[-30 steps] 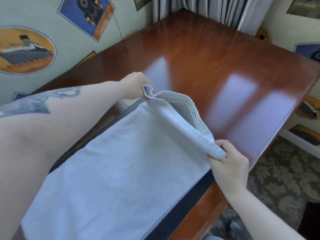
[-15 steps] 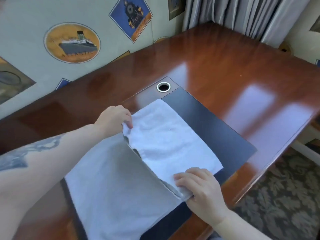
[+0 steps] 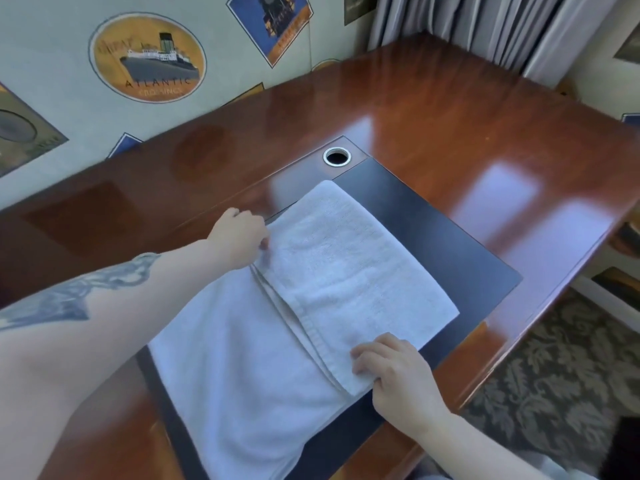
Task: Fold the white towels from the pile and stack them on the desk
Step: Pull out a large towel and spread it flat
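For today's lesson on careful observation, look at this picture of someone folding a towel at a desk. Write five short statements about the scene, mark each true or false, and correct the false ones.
1. The white terry towel lies on a dark rectangular desk pad. True.
2. The left hand is lifted clear of the towel. False: it touches the towel's far edge.
3. The right hand rests on the near corner of the folded-over flap. True.
4. A stack of folded towels stands beside the round metal-rimmed cable hole. False: no stack is visible there.
5. The glossy reddish-brown wooden desk carries a laptop. False: no laptop is visible.
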Demonstrator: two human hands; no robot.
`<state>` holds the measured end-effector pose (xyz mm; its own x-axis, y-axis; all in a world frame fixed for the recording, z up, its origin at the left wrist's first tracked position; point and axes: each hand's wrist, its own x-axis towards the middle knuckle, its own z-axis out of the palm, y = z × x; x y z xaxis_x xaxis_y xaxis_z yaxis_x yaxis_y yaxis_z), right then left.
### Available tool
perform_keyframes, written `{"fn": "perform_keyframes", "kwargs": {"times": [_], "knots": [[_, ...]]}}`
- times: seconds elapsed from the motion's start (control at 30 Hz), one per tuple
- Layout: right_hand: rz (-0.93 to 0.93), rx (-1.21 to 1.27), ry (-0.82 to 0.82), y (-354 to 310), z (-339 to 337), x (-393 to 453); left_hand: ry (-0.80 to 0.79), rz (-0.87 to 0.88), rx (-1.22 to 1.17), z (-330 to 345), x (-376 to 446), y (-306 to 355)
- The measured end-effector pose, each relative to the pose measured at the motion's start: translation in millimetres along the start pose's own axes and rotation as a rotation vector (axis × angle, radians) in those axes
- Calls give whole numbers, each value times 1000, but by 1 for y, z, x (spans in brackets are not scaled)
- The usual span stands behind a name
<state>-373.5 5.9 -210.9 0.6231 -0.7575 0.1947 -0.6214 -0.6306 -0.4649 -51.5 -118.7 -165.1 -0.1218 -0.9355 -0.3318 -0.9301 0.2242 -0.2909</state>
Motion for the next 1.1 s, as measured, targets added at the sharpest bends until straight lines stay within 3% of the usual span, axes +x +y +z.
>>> {"fn": "perform_keyframes", "kwargs": {"times": [0.1, 0.17, 0.33, 0.53, 0.77, 0.93, 1.1], "knots": [[189, 40, 83, 1, -2, 16, 215, 5, -110, -14, 14, 21], [356, -1, 24, 6, -1, 39, 318, 118, -271, -17, 23, 54], [487, -194, -239, 29, 20, 78, 128, 202, -196, 6, 43, 123], [536, -298, -188, 53, 21, 66, 184, 258, -228, 22, 66, 103], [856, -44, -25, 90, -25, 55, 162, 294, 2, -26, 114, 58], [1053, 334, -163, 113, -54, 77, -134, 318, 74, -82, 147, 51], [1054, 444, -78, 114, -61, 78, -70, 273, 294, -92, 141, 76]]}}
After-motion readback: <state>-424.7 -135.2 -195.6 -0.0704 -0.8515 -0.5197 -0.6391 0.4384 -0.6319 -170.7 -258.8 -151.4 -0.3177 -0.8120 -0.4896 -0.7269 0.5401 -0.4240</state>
